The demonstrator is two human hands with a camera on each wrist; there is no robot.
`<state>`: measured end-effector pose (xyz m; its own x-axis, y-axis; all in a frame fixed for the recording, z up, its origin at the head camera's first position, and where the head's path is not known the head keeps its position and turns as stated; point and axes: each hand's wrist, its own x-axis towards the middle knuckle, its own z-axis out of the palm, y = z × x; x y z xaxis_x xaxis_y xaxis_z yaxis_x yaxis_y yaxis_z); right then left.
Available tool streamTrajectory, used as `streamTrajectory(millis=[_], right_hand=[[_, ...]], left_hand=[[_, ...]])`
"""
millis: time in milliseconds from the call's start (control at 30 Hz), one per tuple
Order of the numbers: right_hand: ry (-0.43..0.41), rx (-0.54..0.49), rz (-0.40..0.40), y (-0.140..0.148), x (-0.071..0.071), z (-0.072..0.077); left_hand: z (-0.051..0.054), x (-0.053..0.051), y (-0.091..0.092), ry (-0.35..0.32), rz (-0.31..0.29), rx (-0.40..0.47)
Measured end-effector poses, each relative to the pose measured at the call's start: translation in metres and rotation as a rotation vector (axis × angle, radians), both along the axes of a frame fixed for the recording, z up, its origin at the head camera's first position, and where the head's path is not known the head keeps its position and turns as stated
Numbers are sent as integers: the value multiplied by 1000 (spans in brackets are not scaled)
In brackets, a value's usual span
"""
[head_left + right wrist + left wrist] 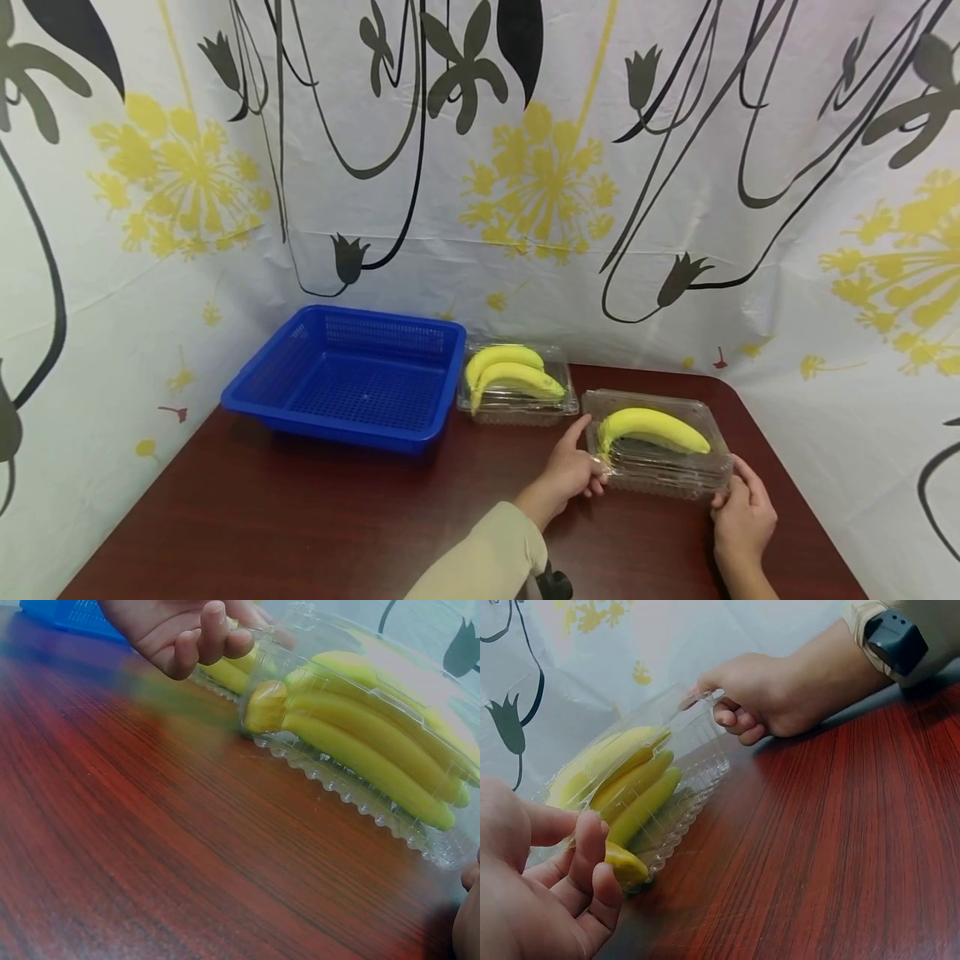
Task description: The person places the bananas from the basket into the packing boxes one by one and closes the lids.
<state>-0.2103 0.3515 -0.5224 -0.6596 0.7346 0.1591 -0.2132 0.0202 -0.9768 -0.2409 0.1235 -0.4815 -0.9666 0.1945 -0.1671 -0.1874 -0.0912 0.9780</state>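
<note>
A clear plastic clamshell box [660, 479] sits at the right of the table, with a bunch of bananas [637, 776] showing through its walls. My left hand [572, 468] pinches its front left corner, the lower fingers curled. At the opposite front corner, my right hand [741, 518] grips the rim between thumb and fingers. The lid [375, 686] lies over the fruit; whether it is latched I cannot tell. In the right wrist view only a sliver of the right hand [470, 915] appears at the edge.
Left of centre stands a blue plastic basket [345, 433] with nothing in it. Between it and the held box, another clear clamshell [525, 417] with bananas [517, 375] rests near the back edge. A patterned sheet [450, 192] hangs behind the brown table [315, 517].
</note>
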Motion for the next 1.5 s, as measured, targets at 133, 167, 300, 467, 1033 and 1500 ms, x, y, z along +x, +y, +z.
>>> streamTrajectory(millis=[133, 167, 300, 467, 1033, 1500], right_hand=[[7, -11, -1, 0, 1, 0], [9, -17, -1, 0, 1, 0], [-3, -22, -6, 1, 1, -1], [-28, 3, 2, 1, 0, 0], [-44, 30, -3, 1, 0, 5], [68, -240, 16, -5, 0, 12]], left_hand=[[1, 0, -2, 10, -45, -54], [2, 0, -2, 14, -58, -65], [2, 1, -3, 24, -78, -85], [1, 1, -2, 21, -54, -42], [1, 0, -2, 27, -75, -110], [-4, -1, -5, 54, -101, -25]])
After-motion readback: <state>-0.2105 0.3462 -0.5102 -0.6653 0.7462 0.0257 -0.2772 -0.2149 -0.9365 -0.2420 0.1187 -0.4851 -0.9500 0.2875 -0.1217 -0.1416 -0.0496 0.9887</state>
